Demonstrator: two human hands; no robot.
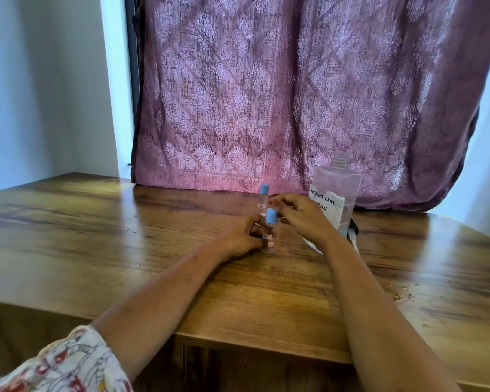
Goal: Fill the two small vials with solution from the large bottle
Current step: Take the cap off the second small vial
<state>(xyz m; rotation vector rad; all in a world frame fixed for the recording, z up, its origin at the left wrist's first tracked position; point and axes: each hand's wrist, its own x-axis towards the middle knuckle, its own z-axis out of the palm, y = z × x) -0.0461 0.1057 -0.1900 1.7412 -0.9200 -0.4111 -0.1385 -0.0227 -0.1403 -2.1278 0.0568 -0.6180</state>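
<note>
Two small clear vials with blue caps stand upright on the wooden table. The near vial is gripped low on its body by my left hand. The far vial stands just behind it, untouched. My right hand hovers beside the near vial's cap with its fingers curled; whether it touches the cap I cannot tell. The large clear bottle, uncapped and bearing a handwritten paper label, stands behind my right hand, partly hidden by it.
A purple patterned curtain hangs right behind the table's far edge. A small dark object with a white strip lies at the bottle's base. White walls flank both sides. The table's front edge runs close to me.
</note>
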